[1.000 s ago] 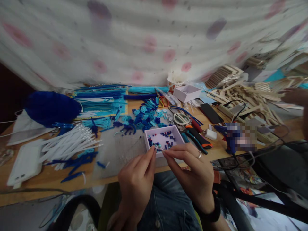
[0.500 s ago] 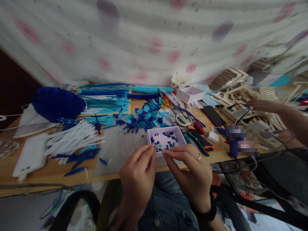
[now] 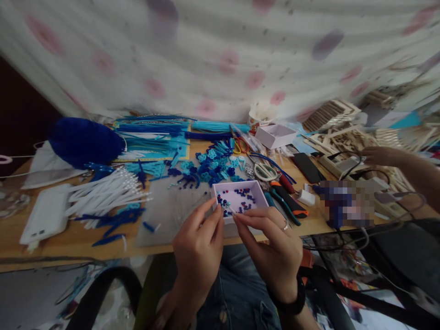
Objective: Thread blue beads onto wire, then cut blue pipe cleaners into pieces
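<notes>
Right hand (image 3: 270,240) at bead-box near rim (image 3: 228,220)

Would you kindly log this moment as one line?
left hand: pinched, anything held unclear | right hand: pinching thin pale piece | both: at near edge of box | inside: loose beads

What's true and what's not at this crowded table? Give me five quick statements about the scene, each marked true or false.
1. The person's left hand and right hand are both at the nearer pale box. True.
2. The beads in that box are all red. False: most are dark blue, with a few red and pale ones.
3. The dark wristband is on the person's left wrist. False: it is on the right wrist.
4. Another person's hand shows at the right side of the view. True.
5. The dark blue fluffy bundle lies at the far right. False: it lies toward the left.
</notes>
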`<state>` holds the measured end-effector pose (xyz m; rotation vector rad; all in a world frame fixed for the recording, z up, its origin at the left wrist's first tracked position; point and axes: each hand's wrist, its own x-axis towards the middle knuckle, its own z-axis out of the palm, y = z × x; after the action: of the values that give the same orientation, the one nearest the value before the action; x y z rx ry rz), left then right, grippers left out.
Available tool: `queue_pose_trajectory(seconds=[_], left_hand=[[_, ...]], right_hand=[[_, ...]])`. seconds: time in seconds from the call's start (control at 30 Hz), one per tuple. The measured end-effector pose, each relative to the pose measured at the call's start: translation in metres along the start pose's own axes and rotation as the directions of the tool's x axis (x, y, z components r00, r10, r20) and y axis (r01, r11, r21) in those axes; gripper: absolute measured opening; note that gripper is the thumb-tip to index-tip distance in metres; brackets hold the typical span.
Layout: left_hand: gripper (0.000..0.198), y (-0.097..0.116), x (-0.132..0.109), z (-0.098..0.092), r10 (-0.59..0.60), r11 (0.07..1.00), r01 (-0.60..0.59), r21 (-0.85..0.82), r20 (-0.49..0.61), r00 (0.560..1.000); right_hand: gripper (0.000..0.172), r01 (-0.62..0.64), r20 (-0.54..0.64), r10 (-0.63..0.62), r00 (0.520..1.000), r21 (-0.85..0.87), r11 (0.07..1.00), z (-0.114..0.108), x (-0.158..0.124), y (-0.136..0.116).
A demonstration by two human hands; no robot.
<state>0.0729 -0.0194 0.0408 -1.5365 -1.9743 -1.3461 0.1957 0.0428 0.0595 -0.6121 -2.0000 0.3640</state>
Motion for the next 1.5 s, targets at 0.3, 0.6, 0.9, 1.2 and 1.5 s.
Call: queue_pose_trajectory(seconds=[0.3, 0.6, 0.9, 1.2, 1.5], left_hand=[[0.013, -0.0010, -0.0007, -0.0001, -0.003, 1.000, 0.003, -0.003, 0.015, 1.000], [0.013, -0.0028, -0.0017, -0.0019, 0.007, 1.000, -0.007, -0.010, 0.003, 1.000], [0.014, -0.0035, -0.0018, -0.0007, 0.010, 1.000, -0.010, 0.000, 0.012, 1.000], [0.014, -0.0078, -0.0043, 0.0028, 0.025, 1.000, -0.025, -0.005, 0.009, 1.000], [0.015, -0.0068, -0.0069, 0.0045, 0.030, 0.999, -0.032, 0.023, 0.057, 0.998]], right_hand=[[0.019, 0.003, 0.011, -0.003, 1.000, 0.010, 1.000, 0.0027, 0.0012, 0.0005], [0.018, -0.022, 0.023, 0.021, 1.000, 0.043, 0.999, 0.0045, 0.0008, 0.0007], [0.020, -0.039, 0.022, 0.037, 0.999, 0.078, 0.996, 0.0062, -0.0007, 0.0040], [0.017, -0.036, 0.006, 0.036, 0.999, 0.058, 0.998, 0.0083, 0.0010, 0.0031], [0.019, 0.014, 0.035, -0.013, 0.999, -0.023, 1.000, 0.0066, 0.0022, 0.0066]])
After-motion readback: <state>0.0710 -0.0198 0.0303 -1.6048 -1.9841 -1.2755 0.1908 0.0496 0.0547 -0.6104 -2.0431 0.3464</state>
